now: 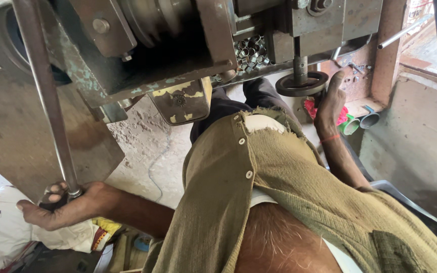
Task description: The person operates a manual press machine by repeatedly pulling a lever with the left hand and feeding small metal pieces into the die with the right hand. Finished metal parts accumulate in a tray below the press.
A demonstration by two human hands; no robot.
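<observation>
A: Where are the hands?

B: The left hand (61, 205), at the lower left of the frame, is clamped round the bottom end of a long grey steel lever bar (46, 96) that slants up to the upper left. The right hand (330, 103), right of centre, is spread open, fingers up against the rim of a small dark round iron handwheel (302, 83) on a vertical spindle.

A: So they are well apart?

B: Yes, at opposite sides of the picture, with the person's torn olive shirt (279, 172) between them.

A: And around them?

B: Above both sits the worn grey-green metal press machine (178, 45) filling the top of the frame. A heap of small shiny metal rings (251, 50) lies in a gap of it, just upper left of the handwheel. Below the right hand lie a pink cloth and green and grey pipe ends (357, 123).

A: How would one handle this well?

B: I'd judge a full, firm fist low on the bar gives the best leverage, pulled steadily, while the right fingers keep to the wheel's rim, away from the spindle.
</observation>
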